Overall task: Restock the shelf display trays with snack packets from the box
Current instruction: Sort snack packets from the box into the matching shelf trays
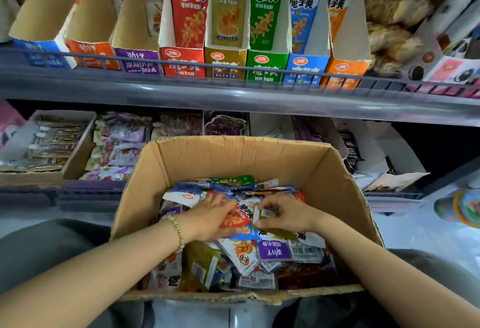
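Box in front of the lower shelf, loaded with loose mixed packets; both my hands inside; left hand grips a red packet; right hand pinches an olive packet, barcode up; upper shelf: red tray, olive tray, green tray each hold upright packets of matching colour.

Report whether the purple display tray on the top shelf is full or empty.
Nearly empty: the purple tray shows bare cardboard inside, with only a purple packet or so standing at its back.
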`<state>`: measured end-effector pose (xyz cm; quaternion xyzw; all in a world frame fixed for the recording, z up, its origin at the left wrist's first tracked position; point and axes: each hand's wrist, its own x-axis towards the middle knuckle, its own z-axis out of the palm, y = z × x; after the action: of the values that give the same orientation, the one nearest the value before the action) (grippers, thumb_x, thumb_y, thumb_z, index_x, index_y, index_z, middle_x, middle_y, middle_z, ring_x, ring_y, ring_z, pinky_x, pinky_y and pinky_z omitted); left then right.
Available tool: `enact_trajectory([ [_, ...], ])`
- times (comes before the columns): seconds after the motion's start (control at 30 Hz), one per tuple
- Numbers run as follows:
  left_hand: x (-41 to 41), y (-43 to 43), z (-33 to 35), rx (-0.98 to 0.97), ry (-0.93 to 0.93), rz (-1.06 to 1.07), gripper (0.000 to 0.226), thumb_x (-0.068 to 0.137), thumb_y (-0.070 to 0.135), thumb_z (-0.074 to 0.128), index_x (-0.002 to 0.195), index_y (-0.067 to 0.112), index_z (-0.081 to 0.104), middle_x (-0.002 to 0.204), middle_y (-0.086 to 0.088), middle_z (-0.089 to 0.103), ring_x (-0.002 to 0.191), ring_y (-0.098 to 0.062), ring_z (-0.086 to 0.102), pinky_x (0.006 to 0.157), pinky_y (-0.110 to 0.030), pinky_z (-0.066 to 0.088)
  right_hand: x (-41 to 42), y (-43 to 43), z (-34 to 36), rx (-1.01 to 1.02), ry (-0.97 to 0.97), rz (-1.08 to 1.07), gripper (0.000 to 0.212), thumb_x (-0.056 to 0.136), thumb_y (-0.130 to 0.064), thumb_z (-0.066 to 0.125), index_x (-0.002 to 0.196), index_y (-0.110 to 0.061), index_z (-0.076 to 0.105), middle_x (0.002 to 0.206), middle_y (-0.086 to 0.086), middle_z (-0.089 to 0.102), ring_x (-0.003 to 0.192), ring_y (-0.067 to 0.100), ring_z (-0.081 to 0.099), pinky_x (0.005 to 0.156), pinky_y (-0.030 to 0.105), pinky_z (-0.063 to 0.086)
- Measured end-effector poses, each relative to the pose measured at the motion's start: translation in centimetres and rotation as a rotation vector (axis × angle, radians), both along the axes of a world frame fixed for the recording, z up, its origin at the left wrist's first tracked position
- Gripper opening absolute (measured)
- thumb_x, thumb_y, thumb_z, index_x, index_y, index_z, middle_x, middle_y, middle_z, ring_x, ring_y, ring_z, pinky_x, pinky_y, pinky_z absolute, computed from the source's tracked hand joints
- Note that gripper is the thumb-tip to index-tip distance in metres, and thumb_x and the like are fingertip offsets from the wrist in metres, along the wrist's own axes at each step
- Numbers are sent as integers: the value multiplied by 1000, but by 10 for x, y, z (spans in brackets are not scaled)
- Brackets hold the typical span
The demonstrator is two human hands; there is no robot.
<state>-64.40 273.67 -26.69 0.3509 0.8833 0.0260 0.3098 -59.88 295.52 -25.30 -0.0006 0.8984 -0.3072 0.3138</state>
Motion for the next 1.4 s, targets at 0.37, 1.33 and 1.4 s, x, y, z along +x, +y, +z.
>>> enact_trajectory([
  [0.37, -1, -6, 13, 136, -242, 163, 83, 63, 51, 83, 130, 23, 42, 128, 10, 48, 117, -14, 49, 97, -27, 43, 3, 12, 4, 46, -209, 159, 45, 78, -65, 63, 89, -22, 58, 92, -11, 52, 86, 5, 49, 76, 24, 36],
  [1.33, -21, -75, 90, 1110, -234, 1039, 21, 83, 22, 71, 103, 22, 65, 99, 3, 71, 86, -11, 68, 70, -24, 51, -43, -96, -33, -238, -154, -373, 89, 77, -47, 75, 148, -13, 33, 150, 5, 34, 135, 26, 39, 110, 39, 38],
  [1.4, -22, -78, 92, 1112, -235, 1053, 27, 83, 23, 71, 109, 18, 65, 101, 0, 71, 89, -14, 68, 74, -27, 52, -38, -93, -31, -3, -67, -199, 86, 75, -65, 67, 144, -19, 42, 151, 5, 27, 141, 29, 26, 113, 44, 32],
])
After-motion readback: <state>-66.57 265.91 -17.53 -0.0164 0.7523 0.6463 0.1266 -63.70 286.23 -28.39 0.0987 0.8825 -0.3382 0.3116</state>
